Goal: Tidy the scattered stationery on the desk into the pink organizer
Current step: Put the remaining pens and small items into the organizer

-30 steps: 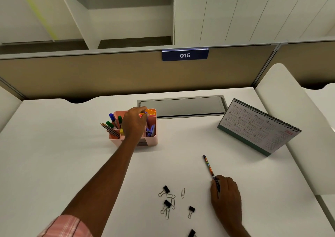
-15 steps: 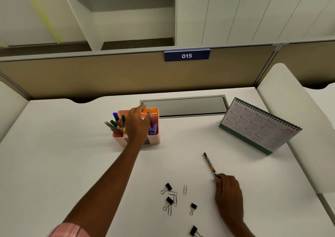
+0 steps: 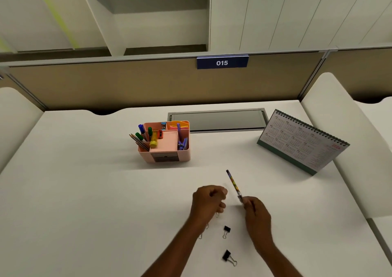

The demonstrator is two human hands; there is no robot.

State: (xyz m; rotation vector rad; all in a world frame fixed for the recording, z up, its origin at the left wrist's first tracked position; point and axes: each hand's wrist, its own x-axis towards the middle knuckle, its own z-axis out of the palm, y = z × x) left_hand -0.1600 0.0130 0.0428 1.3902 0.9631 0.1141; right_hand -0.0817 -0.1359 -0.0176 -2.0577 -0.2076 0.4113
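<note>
While my right hand (image 3: 257, 217) grips the slim patterned pencil (image 3: 234, 183) by its near end, my left hand (image 3: 209, 202) curls over the small wire paperclips (image 3: 206, 226); contents indeterminate. Both go to the far pink plastic organizer (image 3: 164, 142).

A desk calendar (image 3: 303, 142) with a green base and spiral binding stands tilted at the right of the white desk (image 3: 74, 192). A grey metal hatch (image 3: 218, 120) is set flush in the desk near its far edge. Behind runs a tan partition (image 3: 127, 83) bearing a blue sign (image 3: 222, 62) reading 015. Above it are white shelves (image 3: 148, 15) and panelled cabinet doors (image 3: 297, 11).
</note>
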